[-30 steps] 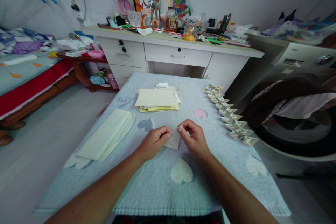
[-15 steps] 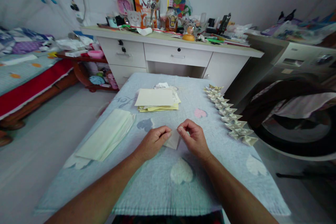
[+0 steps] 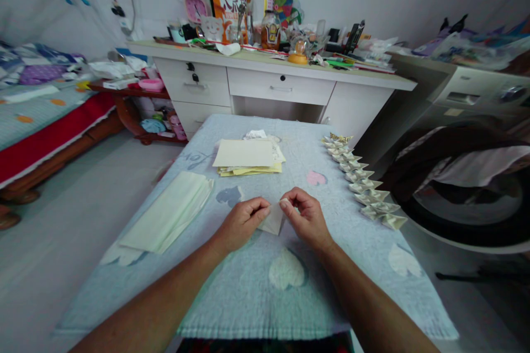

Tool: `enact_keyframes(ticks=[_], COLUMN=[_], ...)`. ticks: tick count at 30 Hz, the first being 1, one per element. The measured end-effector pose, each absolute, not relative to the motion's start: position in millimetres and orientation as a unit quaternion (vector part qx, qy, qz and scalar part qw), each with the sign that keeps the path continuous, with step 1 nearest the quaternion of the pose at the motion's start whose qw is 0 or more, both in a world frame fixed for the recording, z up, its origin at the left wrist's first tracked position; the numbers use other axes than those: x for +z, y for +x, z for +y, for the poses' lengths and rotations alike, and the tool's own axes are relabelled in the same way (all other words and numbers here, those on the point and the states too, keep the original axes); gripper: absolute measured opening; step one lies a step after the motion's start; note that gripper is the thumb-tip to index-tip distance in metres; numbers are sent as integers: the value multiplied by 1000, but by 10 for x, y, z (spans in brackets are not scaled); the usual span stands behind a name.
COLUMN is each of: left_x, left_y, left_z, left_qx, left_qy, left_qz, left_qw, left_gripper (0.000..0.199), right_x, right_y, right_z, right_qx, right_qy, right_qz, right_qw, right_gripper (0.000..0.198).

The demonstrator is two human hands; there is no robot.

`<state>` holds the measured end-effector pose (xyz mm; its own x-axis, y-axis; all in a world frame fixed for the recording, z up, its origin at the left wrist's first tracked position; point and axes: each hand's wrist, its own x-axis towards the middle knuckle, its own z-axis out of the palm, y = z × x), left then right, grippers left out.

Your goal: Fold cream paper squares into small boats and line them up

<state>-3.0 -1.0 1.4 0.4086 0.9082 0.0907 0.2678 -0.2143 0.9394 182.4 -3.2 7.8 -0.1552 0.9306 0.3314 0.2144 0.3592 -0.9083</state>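
Between my hands is a small folded piece of pale paper (image 3: 273,222), its lower corner pointing toward me. My left hand (image 3: 244,223) pinches its left edge between thumb and fingers. With thumb and forefinger, my right hand (image 3: 305,216) grips its upper right edge. The fingers cover part of the paper's upper side. Beyond my hands lies a stack of cream and yellow paper sheets (image 3: 245,153). To the left rests a pile of long pale green sheets (image 3: 169,212). Along the right side runs a row of several folded paper boats (image 3: 364,183).
A blue cloth with heart patterns covers the table (image 3: 232,298). Crumpled white paper (image 3: 255,134) lies behind the stack. A white desk (image 3: 281,84) crowded with jars and packets stands beyond. On the right is a washing machine (image 3: 467,94); on the left, a bed (image 3: 49,127).
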Motion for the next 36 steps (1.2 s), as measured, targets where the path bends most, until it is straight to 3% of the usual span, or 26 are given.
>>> enact_keyframes(ticks=[7, 12, 20, 26, 31, 36], left_x=[-38, -57, -83, -97, -73, -106], left_y=[-37, -38, 2, -4, -34, -42], left_z=[31, 67, 77, 81, 93, 97], left_qx=[392, 435, 404, 455, 463, 483], left_qy=[626, 545, 487, 419, 395, 360], left_qz=[423, 435, 385, 416, 417, 384], left_qw=[526, 570, 672, 666, 675, 700], left_gripper=[26, 26, 31, 31, 29, 32], right_x=[3, -55, -86, -18, -10, -42], right_y=[1766, 1696, 1721, 1698, 1720, 1708], right_z=[-18, -12, 48, 9, -14, -42], right_qx=[514, 541, 596, 650, 645, 509], right_qy=[-391, -381, -399, -368, -356, -374], right_qz=[-615, -619, -515, -502, -526, -624], right_qw=[452, 423, 469, 435, 424, 461], right_gripper=[32, 33, 33, 44, 34, 26])
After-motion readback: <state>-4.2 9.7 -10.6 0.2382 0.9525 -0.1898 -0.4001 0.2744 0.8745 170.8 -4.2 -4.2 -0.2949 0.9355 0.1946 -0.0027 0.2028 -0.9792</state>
